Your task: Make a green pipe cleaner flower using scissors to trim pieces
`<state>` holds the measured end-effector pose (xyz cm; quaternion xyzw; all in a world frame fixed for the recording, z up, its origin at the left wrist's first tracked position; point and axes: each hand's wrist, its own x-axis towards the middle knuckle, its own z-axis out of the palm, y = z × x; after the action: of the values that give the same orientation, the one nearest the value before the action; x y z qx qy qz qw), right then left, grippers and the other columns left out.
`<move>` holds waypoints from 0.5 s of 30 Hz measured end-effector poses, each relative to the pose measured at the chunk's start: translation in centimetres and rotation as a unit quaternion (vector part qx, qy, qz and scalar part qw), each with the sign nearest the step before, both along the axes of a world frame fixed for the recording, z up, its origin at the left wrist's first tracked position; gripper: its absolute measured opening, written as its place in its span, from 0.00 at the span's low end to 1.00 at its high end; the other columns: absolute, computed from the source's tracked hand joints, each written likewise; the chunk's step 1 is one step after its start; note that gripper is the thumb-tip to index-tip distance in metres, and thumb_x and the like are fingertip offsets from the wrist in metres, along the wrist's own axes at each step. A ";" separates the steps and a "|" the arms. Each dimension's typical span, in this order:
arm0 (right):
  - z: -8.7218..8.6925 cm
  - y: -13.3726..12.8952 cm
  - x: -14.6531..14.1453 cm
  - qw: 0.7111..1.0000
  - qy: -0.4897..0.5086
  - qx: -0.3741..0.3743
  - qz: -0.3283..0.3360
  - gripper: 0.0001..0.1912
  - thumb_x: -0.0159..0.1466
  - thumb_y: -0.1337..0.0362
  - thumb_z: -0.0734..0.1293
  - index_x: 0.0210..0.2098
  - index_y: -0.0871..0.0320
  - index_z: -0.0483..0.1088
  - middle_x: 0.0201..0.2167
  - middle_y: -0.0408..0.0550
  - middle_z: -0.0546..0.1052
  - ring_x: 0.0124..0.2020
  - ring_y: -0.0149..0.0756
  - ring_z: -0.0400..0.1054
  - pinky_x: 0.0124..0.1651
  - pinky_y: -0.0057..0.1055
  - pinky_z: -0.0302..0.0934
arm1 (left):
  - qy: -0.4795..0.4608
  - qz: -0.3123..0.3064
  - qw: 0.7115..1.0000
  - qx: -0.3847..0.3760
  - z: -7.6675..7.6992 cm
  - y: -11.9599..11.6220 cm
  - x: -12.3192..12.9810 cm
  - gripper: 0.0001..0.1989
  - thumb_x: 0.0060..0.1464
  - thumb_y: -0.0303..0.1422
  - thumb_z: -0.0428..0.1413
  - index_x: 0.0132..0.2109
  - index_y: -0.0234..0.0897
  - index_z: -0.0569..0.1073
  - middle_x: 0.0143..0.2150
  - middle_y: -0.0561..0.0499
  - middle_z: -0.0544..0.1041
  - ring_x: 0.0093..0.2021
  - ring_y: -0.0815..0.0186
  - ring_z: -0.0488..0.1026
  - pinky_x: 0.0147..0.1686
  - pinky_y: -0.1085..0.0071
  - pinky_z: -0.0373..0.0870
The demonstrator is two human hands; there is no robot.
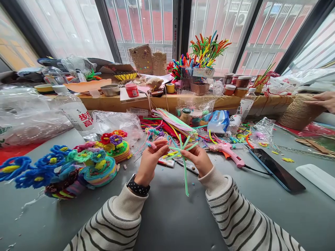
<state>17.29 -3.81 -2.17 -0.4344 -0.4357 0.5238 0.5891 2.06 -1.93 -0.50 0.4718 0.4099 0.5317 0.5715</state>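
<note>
A bundle of green pipe cleaners (183,153) is held above the grey worktop (167,216) between two hands — the left hand (151,158) pinched on it from one side, the right hand (197,158) closed on it from the other, with the stems fanned out upward between the fingertips and one long stem hanging down below them. A black watch (138,186) is worn on the left wrist, and striped sleeves (235,212) cover both forearms.

Just beyond the hands, a heap of loose pipe cleaners (172,123) in many colours is spread over the worktop. To the right of the right hand a pink glue gun (227,151) lies on its side, and further right a dark phone (276,169) lies flat, with a white bar-shaped object (315,179) near it. To the left of the left hand, finished pipe-cleaner flowers (96,162) are stacked in coils — blue ones (31,170) stand furthest out. A plastic bottle with a red-lettered label (74,113) lies behind them.

Far beyond the hands, upright pipe cleaners in a holder (206,52) stand by the window, among jars and tape rolls. At the far right, another person's hand (324,101) rests on a twine-wrapped cone (298,113).
</note>
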 end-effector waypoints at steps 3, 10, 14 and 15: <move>-0.1 0.0 0.0 1.000 -0.003 -0.002 -0.004 0.12 0.42 0.61 0.70 0.20 0.60 0.65 0.17 0.38 0.67 0.22 0.27 0.61 0.26 0.25 0.57 | -0.026 0.001 0.999 -0.023 0.3 -0.1 0.0 0.18 0.38 0.32 0.58 0.39 0.33 0.66 0.29 0.53 0.72 0.30 0.71 0.71 0.33 0.74 0.66; -0.4 0.2 0.3 1.000 -0.001 0.007 -0.018 0.13 0.42 0.59 0.70 0.21 0.59 0.64 0.17 0.39 0.67 0.23 0.29 0.62 0.29 0.28 0.58 | 0.050 -0.105 0.992 -0.058 0.5 -0.6 0.2 0.28 0.38 0.34 0.58 0.48 0.34 0.59 0.26 0.53 0.72 0.29 0.67 0.71 0.27 0.73 0.65; -0.6 0.2 0.1 1.000 0.009 0.011 -0.022 0.12 0.43 0.60 0.70 0.22 0.59 0.65 0.18 0.38 0.67 0.23 0.28 0.62 0.30 0.28 0.58 | 0.051 -0.136 0.988 -0.050 0.3 -0.7 0.4 0.29 0.37 0.33 0.59 0.48 0.33 0.57 0.23 0.55 0.71 0.25 0.70 0.69 0.25 0.75 0.63; -0.6 0.2 0.1 1.000 0.014 0.011 -0.025 0.12 0.43 0.60 0.70 0.22 0.60 0.65 0.18 0.39 0.68 0.23 0.28 0.63 0.30 0.28 0.58 | 0.051 -0.146 0.987 -0.051 0.2 -0.8 0.5 0.29 0.37 0.32 0.59 0.47 0.33 0.57 0.24 0.55 0.71 0.25 0.70 0.69 0.25 0.75 0.63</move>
<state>17.36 -3.58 -2.77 -0.4317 -0.4220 0.5099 0.6128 2.54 -2.70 -0.27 0.5233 0.3918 0.3966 0.6445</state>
